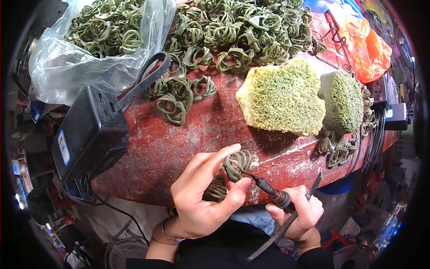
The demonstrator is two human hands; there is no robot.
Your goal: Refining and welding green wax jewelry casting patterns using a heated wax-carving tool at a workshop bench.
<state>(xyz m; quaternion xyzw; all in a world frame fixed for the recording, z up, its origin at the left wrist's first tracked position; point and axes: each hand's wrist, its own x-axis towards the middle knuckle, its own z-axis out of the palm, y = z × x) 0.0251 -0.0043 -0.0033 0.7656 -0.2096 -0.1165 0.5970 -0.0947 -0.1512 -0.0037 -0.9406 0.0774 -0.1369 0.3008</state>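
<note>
My left hand (204, 195) pinches a dark green coiled cord piece (237, 165) between thumb and fingers. Another green coil (216, 189) shows inside the curl of the same hand. My right hand (302, 213) is closed round a tool that looks like a soldering iron (271, 190), with a dark handle and a thin dark tip. That tip reaches the coil in my left hand, touching or very close to it. A flat dark strip (277, 235) also passes through my right hand, its lower end hanging free.
Green coils (242, 31) are heaped on the worn red table (156, 152); more fill a clear plastic bag (58, 67). Two rough greenish blocks (284, 98) (342, 102) stand to the right. A black box with a strap (92, 130) is at left, an orange bag (367, 49) far right.
</note>
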